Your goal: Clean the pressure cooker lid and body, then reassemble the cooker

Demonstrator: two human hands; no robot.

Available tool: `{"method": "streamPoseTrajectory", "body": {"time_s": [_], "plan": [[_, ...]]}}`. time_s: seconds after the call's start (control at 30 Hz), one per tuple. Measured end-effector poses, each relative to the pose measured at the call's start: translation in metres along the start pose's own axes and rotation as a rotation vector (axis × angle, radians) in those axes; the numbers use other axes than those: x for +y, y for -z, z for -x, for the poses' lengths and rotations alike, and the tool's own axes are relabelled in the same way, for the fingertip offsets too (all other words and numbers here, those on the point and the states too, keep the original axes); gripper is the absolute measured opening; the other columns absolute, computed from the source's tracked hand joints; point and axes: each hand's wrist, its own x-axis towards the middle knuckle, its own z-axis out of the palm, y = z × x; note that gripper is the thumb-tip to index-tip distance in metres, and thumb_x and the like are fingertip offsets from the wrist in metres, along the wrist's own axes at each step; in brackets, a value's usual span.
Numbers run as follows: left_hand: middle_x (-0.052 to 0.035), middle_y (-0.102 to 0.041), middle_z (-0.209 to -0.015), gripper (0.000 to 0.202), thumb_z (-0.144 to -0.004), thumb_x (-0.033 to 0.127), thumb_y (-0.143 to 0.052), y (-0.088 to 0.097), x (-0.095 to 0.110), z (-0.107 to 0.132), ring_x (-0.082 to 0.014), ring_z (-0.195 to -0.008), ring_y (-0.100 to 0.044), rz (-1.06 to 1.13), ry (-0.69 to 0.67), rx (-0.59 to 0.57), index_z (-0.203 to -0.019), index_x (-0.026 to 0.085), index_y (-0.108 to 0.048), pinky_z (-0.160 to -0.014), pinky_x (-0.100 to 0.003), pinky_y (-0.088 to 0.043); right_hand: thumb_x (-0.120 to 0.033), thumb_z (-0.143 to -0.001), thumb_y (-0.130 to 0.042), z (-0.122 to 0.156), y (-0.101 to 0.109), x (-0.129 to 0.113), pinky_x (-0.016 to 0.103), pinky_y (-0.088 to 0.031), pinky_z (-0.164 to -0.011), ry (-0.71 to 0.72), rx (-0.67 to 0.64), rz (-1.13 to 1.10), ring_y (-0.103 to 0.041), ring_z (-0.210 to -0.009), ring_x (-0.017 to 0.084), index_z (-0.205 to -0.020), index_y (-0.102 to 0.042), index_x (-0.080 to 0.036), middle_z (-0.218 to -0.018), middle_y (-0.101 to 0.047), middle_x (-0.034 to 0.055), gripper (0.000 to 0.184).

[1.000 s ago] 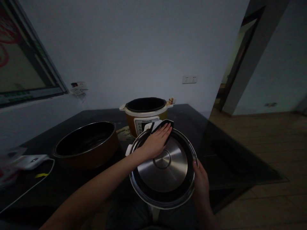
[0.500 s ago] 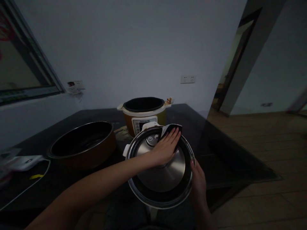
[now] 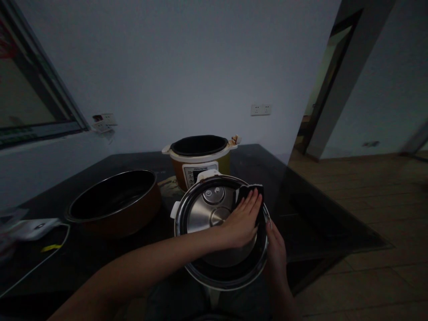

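Note:
A round pressure cooker lid [image 3: 200,217] is tilted with its steel inner face and black sealing ring towards me. My left hand [image 3: 243,220] lies across it, fingers extended and pressing a black cloth [image 3: 245,191] with a pale edge against the upper right of the ring and rim. Around the right edge of the lid, my right hand [image 3: 277,246] grips the rim, thumb at the front. Behind the lid stands the pressure cooker body [image 3: 225,165], white-rimmed and orange-gold, with a dark pot opening and a front control panel.
On the dark table [image 3: 284,196], a wide brown pot [image 3: 133,218] with a black inside sits at left. Farther left lie a white device [image 3: 38,228] with a cord and a yellow strip [image 3: 51,247]. The wall carries sockets [image 3: 261,109]. The table's right corner juts out over the floor.
My left hand and the black cloth have slid right and slightly down along the lid's rim, uncovering the lid's middle knob. My right hand keeps its grip in nearly the same place.

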Motion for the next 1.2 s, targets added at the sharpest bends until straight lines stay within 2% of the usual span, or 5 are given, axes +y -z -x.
{"method": "streamPoseTrajectory", "body": {"time_s": [0.17, 0.3, 0.83, 1.07, 1.2], "plan": [[-0.0202, 0.001, -0.158, 0.075, -0.085, 0.019, -0.046, 0.013, 0.013, 0.013, -0.021, -0.145, 0.005, 0.054, -0.074, -0.16, -0.148, 0.001, -0.009, -0.119, -0.039, -0.015, -0.075, -0.078, -0.043, 0.002, 0.001, -0.003, 0.034, -0.041, -0.101, 0.006, -0.03, 0.081, -0.056, -0.12, 0.026, -0.117, -0.067, -0.02, -0.118, -0.069, 0.0067, 0.072], [-0.0221, -0.006, -0.158, 0.07, -0.089, 0.022, -0.042, 0.017, 0.029, 0.029, -0.0228, -0.146, -0.004, 0.06, -0.156, -0.284, -0.148, -0.001, -0.012, -0.118, -0.035, -0.019, -0.078, -0.076, -0.041, 0.001, 0.004, 0.0, 0.035, -0.049, -0.09, -0.164, 0.176, 0.114, -0.063, -0.11, 0.028, -0.117, -0.066, -0.012, -0.111, -0.071, 0.0117, 0.082], [-0.0203, -0.022, -0.154, 0.05, -0.096, 0.013, -0.026, -0.003, 0.0, 0.015, -0.0232, -0.144, -0.02, -0.487, -0.141, 0.052, -0.143, -0.003, -0.028, -0.118, -0.037, -0.022, -0.073, -0.08, -0.04, 0.002, 0.002, -0.003, 0.029, -0.045, -0.088, -0.033, 0.057, 0.146, -0.062, -0.108, 0.023, -0.119, -0.064, -0.015, -0.108, -0.072, 0.0062, 0.073], [-0.0183, -0.033, -0.151, 0.064, -0.085, 0.01, -0.042, 0.029, 0.015, 0.022, -0.0214, -0.139, -0.034, 0.135, -0.039, -0.077, -0.146, 0.002, -0.026, -0.113, -0.034, -0.032, -0.07, -0.08, -0.046, 0.002, 0.008, 0.002, 0.032, -0.043, -0.09, 0.023, 0.091, 0.18, -0.06, -0.112, 0.026, -0.115, -0.067, -0.017, -0.109, -0.072, 0.0068, 0.067], [-0.0098, -0.057, -0.136, 0.057, -0.08, 0.008, -0.041, 0.073, 0.001, 0.011, -0.0204, -0.125, -0.054, 0.604, 0.24, 0.118, -0.136, 0.012, -0.048, -0.109, -0.038, -0.038, -0.074, -0.079, -0.041, 0.003, 0.004, -0.003, 0.033, -0.045, -0.085, 0.005, 0.042, 0.177, -0.063, -0.105, 0.027, -0.112, -0.068, -0.018, -0.11, -0.072, 0.0065, 0.071]]}}
